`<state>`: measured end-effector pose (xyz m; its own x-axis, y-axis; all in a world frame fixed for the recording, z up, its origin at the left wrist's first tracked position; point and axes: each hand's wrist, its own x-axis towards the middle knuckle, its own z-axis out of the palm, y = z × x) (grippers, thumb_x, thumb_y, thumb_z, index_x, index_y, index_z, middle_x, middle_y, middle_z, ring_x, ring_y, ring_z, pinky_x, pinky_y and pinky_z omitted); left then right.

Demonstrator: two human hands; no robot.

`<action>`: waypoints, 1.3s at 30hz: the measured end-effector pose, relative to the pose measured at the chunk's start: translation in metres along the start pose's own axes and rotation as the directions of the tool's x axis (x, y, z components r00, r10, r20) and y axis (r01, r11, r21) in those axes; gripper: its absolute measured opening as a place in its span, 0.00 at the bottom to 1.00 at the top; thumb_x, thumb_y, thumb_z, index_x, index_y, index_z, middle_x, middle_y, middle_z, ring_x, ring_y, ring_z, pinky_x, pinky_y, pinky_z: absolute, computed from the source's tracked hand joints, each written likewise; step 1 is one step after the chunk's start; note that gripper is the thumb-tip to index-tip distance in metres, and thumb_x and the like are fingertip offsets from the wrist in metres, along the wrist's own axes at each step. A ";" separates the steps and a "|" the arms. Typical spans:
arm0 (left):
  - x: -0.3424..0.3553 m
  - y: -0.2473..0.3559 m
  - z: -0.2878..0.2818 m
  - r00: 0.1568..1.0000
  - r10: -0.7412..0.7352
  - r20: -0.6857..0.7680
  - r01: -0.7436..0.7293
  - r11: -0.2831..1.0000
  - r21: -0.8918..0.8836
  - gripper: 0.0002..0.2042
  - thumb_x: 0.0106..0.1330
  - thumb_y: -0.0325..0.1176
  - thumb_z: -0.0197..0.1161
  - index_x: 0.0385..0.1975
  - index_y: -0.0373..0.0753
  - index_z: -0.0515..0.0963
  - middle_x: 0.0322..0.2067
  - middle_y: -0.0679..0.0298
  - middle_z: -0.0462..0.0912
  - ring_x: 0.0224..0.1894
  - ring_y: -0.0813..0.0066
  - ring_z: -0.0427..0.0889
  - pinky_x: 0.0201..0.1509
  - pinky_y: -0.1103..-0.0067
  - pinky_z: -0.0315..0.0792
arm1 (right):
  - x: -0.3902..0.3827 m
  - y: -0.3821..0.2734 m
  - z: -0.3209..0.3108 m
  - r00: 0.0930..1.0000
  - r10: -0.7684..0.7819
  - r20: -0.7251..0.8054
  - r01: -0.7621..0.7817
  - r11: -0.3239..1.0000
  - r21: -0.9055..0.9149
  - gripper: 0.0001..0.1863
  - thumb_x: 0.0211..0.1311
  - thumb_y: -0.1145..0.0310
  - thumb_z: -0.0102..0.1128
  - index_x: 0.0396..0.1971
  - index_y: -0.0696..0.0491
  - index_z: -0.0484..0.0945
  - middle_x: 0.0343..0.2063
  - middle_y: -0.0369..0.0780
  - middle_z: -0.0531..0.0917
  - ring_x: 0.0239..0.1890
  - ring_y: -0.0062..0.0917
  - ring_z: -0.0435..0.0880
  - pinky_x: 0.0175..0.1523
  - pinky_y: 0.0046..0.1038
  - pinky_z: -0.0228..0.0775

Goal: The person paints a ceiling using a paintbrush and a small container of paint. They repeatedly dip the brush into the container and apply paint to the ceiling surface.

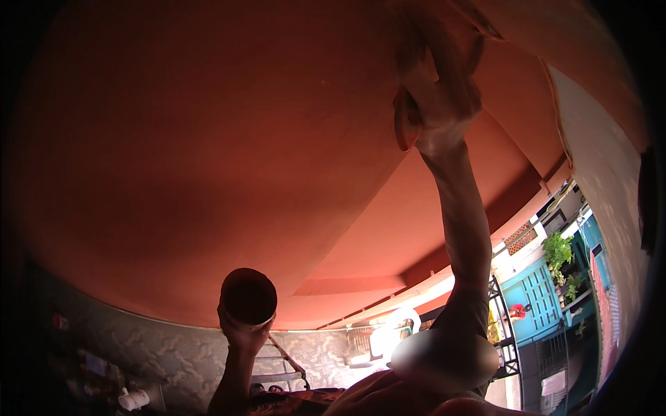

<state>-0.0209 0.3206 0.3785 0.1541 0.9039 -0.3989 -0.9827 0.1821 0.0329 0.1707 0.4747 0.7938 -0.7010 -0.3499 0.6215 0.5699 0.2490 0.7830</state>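
My left hand (243, 340), low and left of centre, is wrapped round a round cup-like pot (250, 298). Its dark mouth faces the view, and I cannot make out what is inside. My right arm stretches far up to a red-painted surface (229, 139). At its end my right hand (444, 104) is closed round what looks like a paintbrush (406, 128). A flat reddish end of it sticks out below the fist. Blur and shadow hide the brush's far end, close against the red surface.
A ladder (281, 367) stands behind my left forearm, by a grey patterned floor or wall (180, 347). A pale wall (603, 159) borders the red on the right. Farther off are a black railing (510, 333), a turquoise gate (534, 298) and green plants (557, 251).
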 end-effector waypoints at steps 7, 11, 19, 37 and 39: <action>0.023 0.011 -0.051 0.959 -0.036 0.280 0.005 0.994 0.111 0.34 0.62 0.52 0.69 0.67 0.56 0.64 0.61 0.62 0.73 0.59 0.61 0.79 0.51 0.61 0.84 | -0.020 0.003 -0.003 0.988 0.117 -0.104 -0.124 0.991 -0.058 0.14 0.37 0.75 0.64 0.31 0.54 0.83 0.44 0.48 0.87 0.37 0.37 0.90 0.31 0.30 0.82; 0.044 0.001 -0.083 0.949 0.237 0.210 -0.303 0.870 0.388 0.31 0.65 0.57 0.62 0.64 0.49 0.67 0.52 0.55 0.78 0.45 0.59 0.82 0.33 0.68 0.80 | -0.010 -0.006 -0.006 0.988 0.113 -0.108 -0.121 0.990 -0.077 0.11 0.46 0.82 0.65 0.33 0.55 0.84 0.43 0.47 0.88 0.32 0.34 0.90 0.29 0.28 0.81; 0.004 -0.008 0.006 0.991 0.001 0.132 0.008 0.997 -0.070 0.33 0.69 0.65 0.53 0.59 0.42 0.73 0.42 0.51 0.83 0.32 0.58 0.85 0.15 0.75 0.75 | 0.003 -0.007 0.003 0.995 0.041 -0.090 -0.046 0.998 -0.045 0.10 0.43 0.80 0.65 0.30 0.54 0.82 0.42 0.48 0.88 0.32 0.35 0.90 0.29 0.28 0.81; 0.007 -0.027 0.000 0.965 -0.114 0.235 0.119 0.993 -0.006 0.30 0.70 0.62 0.51 0.53 0.39 0.77 0.40 0.45 0.83 0.26 0.56 0.79 0.13 0.79 0.67 | 0.015 0.008 0.014 0.979 -0.122 -0.163 0.133 0.989 0.060 0.10 0.30 0.73 0.64 0.21 0.49 0.79 0.41 0.49 0.87 0.35 0.38 0.91 0.27 0.29 0.82; 0.006 -0.029 -0.003 0.969 -0.113 0.220 0.121 0.992 -0.022 0.30 0.70 0.62 0.51 0.54 0.39 0.76 0.41 0.45 0.83 0.27 0.55 0.80 0.14 0.79 0.68 | 0.012 0.010 0.008 0.981 -0.119 -0.156 0.125 0.992 0.034 0.10 0.29 0.72 0.64 0.20 0.49 0.79 0.41 0.49 0.87 0.35 0.39 0.91 0.27 0.29 0.82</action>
<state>0.0084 0.3200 0.3722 0.2830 0.9403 -0.1890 -0.9589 0.2815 -0.0357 0.1650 0.4801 0.8093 -0.6880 -0.5136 0.5127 0.4630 0.2334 0.8551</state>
